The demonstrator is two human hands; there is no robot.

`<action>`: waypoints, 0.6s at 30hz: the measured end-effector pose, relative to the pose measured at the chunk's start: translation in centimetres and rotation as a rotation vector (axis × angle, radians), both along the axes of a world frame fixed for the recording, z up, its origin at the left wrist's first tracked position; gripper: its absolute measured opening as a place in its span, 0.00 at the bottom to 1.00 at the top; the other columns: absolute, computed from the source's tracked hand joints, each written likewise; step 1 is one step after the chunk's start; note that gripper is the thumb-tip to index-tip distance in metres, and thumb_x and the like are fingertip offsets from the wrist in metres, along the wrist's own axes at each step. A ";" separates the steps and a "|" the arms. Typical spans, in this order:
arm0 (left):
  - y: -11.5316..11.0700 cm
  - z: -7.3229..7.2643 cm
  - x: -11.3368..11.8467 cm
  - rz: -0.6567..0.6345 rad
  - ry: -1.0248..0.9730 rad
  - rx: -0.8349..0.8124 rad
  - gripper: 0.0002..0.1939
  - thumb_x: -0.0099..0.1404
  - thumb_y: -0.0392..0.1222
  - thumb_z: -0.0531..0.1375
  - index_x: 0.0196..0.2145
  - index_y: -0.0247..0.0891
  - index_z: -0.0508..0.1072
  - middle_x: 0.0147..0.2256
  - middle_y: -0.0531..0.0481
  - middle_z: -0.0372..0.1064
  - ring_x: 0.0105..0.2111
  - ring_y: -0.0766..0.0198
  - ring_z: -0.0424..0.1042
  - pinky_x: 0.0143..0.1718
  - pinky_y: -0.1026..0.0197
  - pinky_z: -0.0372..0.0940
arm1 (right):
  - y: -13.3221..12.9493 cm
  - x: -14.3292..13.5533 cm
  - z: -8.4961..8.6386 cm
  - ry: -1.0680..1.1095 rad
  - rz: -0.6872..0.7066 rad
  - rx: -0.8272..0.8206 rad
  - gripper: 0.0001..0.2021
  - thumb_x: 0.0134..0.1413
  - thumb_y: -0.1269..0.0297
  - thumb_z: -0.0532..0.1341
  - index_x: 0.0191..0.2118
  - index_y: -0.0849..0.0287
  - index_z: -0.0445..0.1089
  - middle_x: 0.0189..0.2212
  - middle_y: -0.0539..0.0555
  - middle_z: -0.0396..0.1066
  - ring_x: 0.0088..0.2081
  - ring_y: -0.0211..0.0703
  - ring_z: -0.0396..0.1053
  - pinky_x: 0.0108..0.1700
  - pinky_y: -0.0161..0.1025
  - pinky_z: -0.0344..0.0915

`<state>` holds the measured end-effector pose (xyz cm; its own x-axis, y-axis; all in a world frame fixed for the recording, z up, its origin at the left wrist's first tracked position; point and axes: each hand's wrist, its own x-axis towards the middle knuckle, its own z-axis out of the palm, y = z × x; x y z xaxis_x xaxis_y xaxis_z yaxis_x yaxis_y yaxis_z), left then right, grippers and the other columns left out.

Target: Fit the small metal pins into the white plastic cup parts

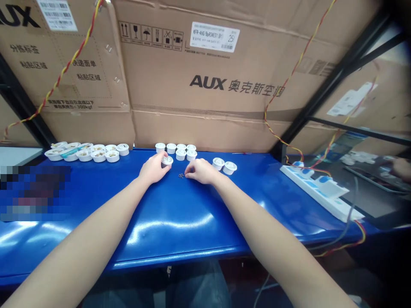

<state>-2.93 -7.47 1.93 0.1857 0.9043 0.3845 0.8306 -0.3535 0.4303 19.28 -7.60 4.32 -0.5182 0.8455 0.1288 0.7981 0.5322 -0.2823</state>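
Observation:
My left hand (153,167) is closed around a small white round cup (167,161), thumb and fingers on its sides, near the middle of the blue table. Dark bits fill part of the cup, too small to name surely. Just to the right, a little pile of short dark pieces that look like screws (181,176) lies on the tabletop. The fingertips of my right hand (201,170) are pinched together at the pile's right edge. Whatever may be between them is too small to make out.
Behind my hands stand several white cups (181,155), with two more cups (230,167) to the right. More cups (99,155) with a teal tool (71,152) across them sit back left. A white power strip (321,190) lies right. Cardboard boxes (205,94) wall the back.

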 end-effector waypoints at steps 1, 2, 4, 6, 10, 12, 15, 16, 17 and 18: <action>0.0 0.0 0.0 0.001 -0.001 -0.003 0.16 0.60 0.47 0.60 0.47 0.47 0.65 0.46 0.47 0.74 0.46 0.49 0.73 0.39 0.54 0.66 | 0.0 0.0 0.0 -0.008 0.012 0.004 0.05 0.50 0.67 0.64 0.31 0.53 0.78 0.31 0.50 0.78 0.33 0.43 0.72 0.37 0.37 0.62; 0.0 0.0 0.0 0.002 -0.004 -0.003 0.17 0.60 0.47 0.60 0.47 0.47 0.65 0.47 0.47 0.74 0.46 0.49 0.73 0.39 0.54 0.67 | 0.0 -0.1 -0.1 -0.020 0.029 0.008 0.06 0.51 0.68 0.63 0.31 0.53 0.78 0.31 0.50 0.78 0.33 0.43 0.72 0.36 0.36 0.62; 0.0 0.0 0.0 0.002 -0.013 0.002 0.18 0.60 0.47 0.60 0.48 0.47 0.65 0.47 0.47 0.74 0.46 0.49 0.73 0.40 0.54 0.67 | -0.1 -0.1 -0.1 -0.048 0.072 0.023 0.06 0.53 0.68 0.61 0.32 0.54 0.77 0.33 0.51 0.77 0.34 0.43 0.71 0.36 0.36 0.61; 0.0 0.0 0.0 -0.004 -0.020 0.011 0.18 0.59 0.47 0.61 0.48 0.47 0.66 0.47 0.48 0.74 0.46 0.49 0.73 0.41 0.54 0.67 | -0.2 0.0 0.0 -0.072 0.118 0.035 0.07 0.55 0.68 0.60 0.33 0.55 0.76 0.34 0.53 0.76 0.35 0.43 0.70 0.37 0.36 0.61; 0.1 -0.1 -0.2 -0.036 -0.054 0.010 0.18 0.58 0.46 0.61 0.47 0.47 0.67 0.46 0.49 0.74 0.46 0.50 0.73 0.44 0.53 0.67 | -0.4 0.4 0.5 -0.097 0.162 -0.007 0.07 0.59 0.68 0.57 0.34 0.58 0.73 0.36 0.55 0.73 0.36 0.42 0.68 0.37 0.35 0.60; 0.1 -0.1 -0.2 -0.079 -0.090 0.016 0.20 0.56 0.44 0.62 0.47 0.46 0.67 0.47 0.49 0.74 0.46 0.51 0.73 0.46 0.53 0.67 | -0.5 0.7 0.8 -0.071 0.125 -0.046 0.07 0.61 0.67 0.55 0.36 0.58 0.71 0.36 0.55 0.73 0.35 0.41 0.67 0.36 0.35 0.60; -0.1 0.3 0.0 -0.175 -0.120 0.062 0.20 0.53 0.39 0.63 0.45 0.43 0.68 0.46 0.50 0.73 0.46 0.53 0.72 0.48 0.54 0.66 | -0.4 0.9 0.9 0.016 0.076 -0.086 0.09 0.64 0.67 0.51 0.36 0.58 0.67 0.35 0.54 0.72 0.35 0.41 0.66 0.37 0.36 0.60; -0.3 0.5 0.1 -0.204 -0.123 0.084 0.20 0.52 0.37 0.62 0.44 0.43 0.69 0.46 0.50 0.73 0.46 0.54 0.72 0.48 0.54 0.66 | -0.4 1.0 0.9 0.047 0.069 -0.093 0.09 0.65 0.67 0.50 0.36 0.58 0.65 0.35 0.54 0.72 0.35 0.41 0.66 0.38 0.36 0.60; -0.5 0.7 0.3 -0.229 -0.124 0.106 0.19 0.52 0.36 0.62 0.44 0.42 0.69 0.45 0.50 0.72 0.46 0.54 0.72 0.48 0.54 0.66 | -0.3 0.9 0.9 0.073 0.064 -0.099 0.09 0.65 0.67 0.49 0.36 0.57 0.64 0.35 0.54 0.71 0.35 0.41 0.66 0.38 0.37 0.60; -0.7 0.9 0.5 -0.249 -0.125 0.125 0.19 0.52 0.35 0.61 0.44 0.41 0.70 0.45 0.49 0.72 0.45 0.55 0.72 0.49 0.55 0.66 | -0.4 0.9 1.0 0.094 0.060 -0.102 0.09 0.65 0.68 0.48 0.35 0.57 0.63 0.35 0.53 0.71 0.35 0.41 0.66 0.39 0.37 0.60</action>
<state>-2.38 -8.20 2.79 0.3399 0.7812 0.5236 0.6549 -0.5962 0.4644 20.16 -7.96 5.29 -0.5579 0.8245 0.0946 0.7331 0.5431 -0.4095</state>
